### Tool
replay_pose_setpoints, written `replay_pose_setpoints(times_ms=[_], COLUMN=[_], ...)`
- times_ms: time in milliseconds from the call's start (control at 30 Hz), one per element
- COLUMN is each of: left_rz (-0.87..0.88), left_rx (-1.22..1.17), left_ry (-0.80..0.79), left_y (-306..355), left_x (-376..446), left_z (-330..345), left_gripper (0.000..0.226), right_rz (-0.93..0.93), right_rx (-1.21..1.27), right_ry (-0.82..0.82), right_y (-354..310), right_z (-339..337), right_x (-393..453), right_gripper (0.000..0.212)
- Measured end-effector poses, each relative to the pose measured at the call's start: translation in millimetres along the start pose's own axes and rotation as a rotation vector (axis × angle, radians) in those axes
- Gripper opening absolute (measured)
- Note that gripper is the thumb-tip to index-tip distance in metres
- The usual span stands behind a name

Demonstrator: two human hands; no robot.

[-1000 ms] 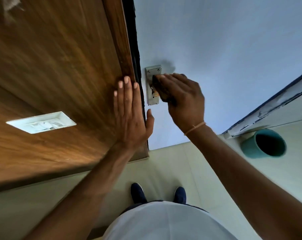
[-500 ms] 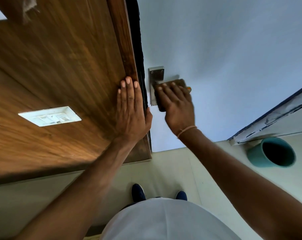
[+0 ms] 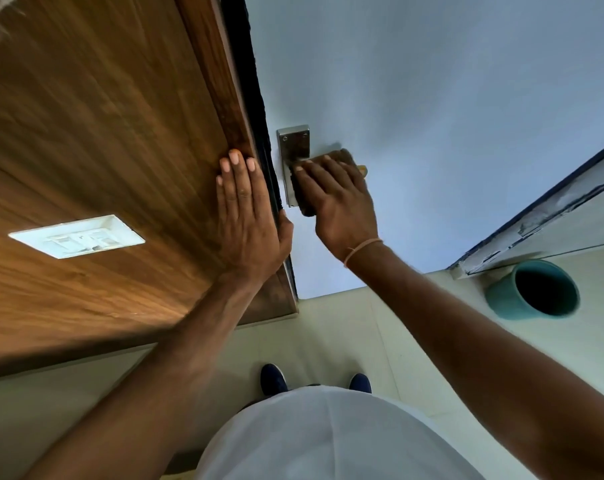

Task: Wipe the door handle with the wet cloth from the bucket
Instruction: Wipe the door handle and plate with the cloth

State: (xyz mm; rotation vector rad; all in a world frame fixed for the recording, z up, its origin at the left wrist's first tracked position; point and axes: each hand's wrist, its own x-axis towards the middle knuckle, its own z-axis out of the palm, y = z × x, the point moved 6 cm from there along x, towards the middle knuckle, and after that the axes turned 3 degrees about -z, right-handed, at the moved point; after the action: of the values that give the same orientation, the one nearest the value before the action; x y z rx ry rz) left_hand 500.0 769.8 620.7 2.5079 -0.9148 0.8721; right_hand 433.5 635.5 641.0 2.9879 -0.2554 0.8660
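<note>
Head view, looking down along the door. My left hand (image 3: 248,220) is lying open and flat against the wooden wall panel (image 3: 96,126), fingers straight and together, the thumb hooking over the dark edge strip (image 3: 259,109) between the panel and the pale blue door (image 3: 414,98). My right hand (image 3: 338,199) is pressing a dark cloth (image 3: 307,206) onto the door handle (image 3: 362,169); the fingers are spread and slightly curled over the cloth, holding it against the lever, so the hand is closed on the cloth rather than open. The cloth is covering nearly all of the lever: only a small yellowish tip is showing past my knuckles, and a dark fold is hanging below my fingertips. The metal backplate (image 3: 293,143) is standing just beside the door's edge, its upper part with two screws left bare and its lower part hidden behind the cloth and my fingers. A thin orange band (image 3: 361,247) is circling my right wrist.

A white switch plate (image 3: 77,235) is sitting on the wooden panel, well apart from my left hand. A teal bucket (image 3: 532,289) is standing on the pale floor (image 3: 390,334) at the right, near the foot of the door; its inside is too dark to read. My two dark blue shoes (image 3: 274,377) are showing on the floor below, above the white of my shirt (image 3: 328,438).
</note>
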Motion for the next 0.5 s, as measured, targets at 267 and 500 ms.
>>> replay_pose_setpoints(times_ms=[267,500], left_rz=[-0.001,-0.017], left_rx=[-0.001,-0.033], left_ry=[-0.002,0.001], left_y=[3,5], left_x=[4,3], left_z=[-2,0], left_gripper=[0.090,0.091], right_rz=[0.204,0.065], right_rx=[-0.044,0.036], right_ry=[0.052,0.003], right_y=[66,30], right_z=[-9,-2], right_x=[-27,-12], right_gripper=[0.058,0.057])
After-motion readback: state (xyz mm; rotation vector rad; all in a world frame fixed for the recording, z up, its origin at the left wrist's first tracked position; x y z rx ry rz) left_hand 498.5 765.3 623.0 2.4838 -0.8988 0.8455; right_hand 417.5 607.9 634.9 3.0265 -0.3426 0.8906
